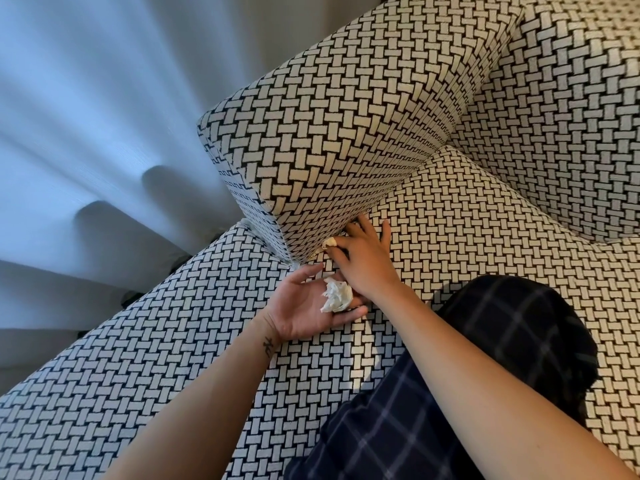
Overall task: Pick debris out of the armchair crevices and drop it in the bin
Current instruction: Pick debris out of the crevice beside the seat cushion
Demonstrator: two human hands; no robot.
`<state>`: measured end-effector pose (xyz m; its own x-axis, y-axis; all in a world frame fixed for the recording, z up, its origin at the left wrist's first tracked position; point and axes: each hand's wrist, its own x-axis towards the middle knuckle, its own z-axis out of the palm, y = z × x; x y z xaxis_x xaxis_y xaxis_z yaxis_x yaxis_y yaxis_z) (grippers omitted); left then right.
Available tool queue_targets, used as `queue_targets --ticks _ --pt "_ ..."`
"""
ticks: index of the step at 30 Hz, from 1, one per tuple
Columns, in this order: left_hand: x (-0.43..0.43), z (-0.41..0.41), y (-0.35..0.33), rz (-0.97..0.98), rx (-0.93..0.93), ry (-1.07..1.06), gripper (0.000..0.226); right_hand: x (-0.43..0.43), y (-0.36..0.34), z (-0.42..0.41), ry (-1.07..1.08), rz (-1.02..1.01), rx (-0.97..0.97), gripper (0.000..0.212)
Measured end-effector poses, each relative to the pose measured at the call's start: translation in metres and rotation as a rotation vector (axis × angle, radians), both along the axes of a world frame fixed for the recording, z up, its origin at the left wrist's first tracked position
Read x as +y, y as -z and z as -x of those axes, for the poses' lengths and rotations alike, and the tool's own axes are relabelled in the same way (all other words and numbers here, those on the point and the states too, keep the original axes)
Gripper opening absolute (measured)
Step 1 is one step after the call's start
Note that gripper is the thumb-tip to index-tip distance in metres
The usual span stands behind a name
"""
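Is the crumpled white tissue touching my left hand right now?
Touching. The head view shows the crumpled tissue lying on the upturned left hand, with no gap. The right hand pinches a pale scrap at the crevice.

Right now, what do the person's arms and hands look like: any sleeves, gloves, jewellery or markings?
The left hand and right hand are bare, with no gloves, rings or watch visible. No sleeves show on either arm as far as the frame reaches. A small dark tattoo marks the inner left wrist.
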<state>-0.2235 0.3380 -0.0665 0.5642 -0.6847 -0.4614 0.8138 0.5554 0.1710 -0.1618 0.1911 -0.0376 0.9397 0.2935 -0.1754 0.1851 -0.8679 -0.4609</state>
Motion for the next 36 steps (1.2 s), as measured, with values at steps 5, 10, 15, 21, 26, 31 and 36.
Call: queue_targets --ticks 5,10,15,21,26,31,36 --pt "-0.001 -0.001 -0.002 0.003 0.010 0.004 0.061 -0.007 -0.008 0.004 0.029 -0.110 -0.008 0.032" --pt "0.000 -0.001 -0.004 -0.012 0.005 -0.009 0.064 -0.018 -0.024 0.018 -0.013 -0.272 -0.059 0.030" --pt "-0.002 0.000 -0.004 -0.063 -0.050 -0.033 0.060 -0.022 -0.046 0.039 -0.280 -0.034 -0.079 0.038" --pt "-0.002 0.002 -0.003 -0.063 -0.100 -0.020 0.066 -0.018 -0.040 0.054 -0.410 0.157 -0.105 0.043" --pt "-0.001 0.002 -0.001 -0.105 -0.124 -0.026 0.060 -0.018 -0.047 0.057 -0.422 0.175 -0.153 0.047" --pt "-0.001 0.003 0.001 -0.095 -0.115 -0.052 0.061 -0.020 -0.053 0.060 -0.406 0.194 -0.183 0.058" --pt "0.001 0.006 0.000 -0.068 -0.110 -0.041 0.046 -0.023 -0.050 0.060 -0.361 0.200 -0.165 0.078"
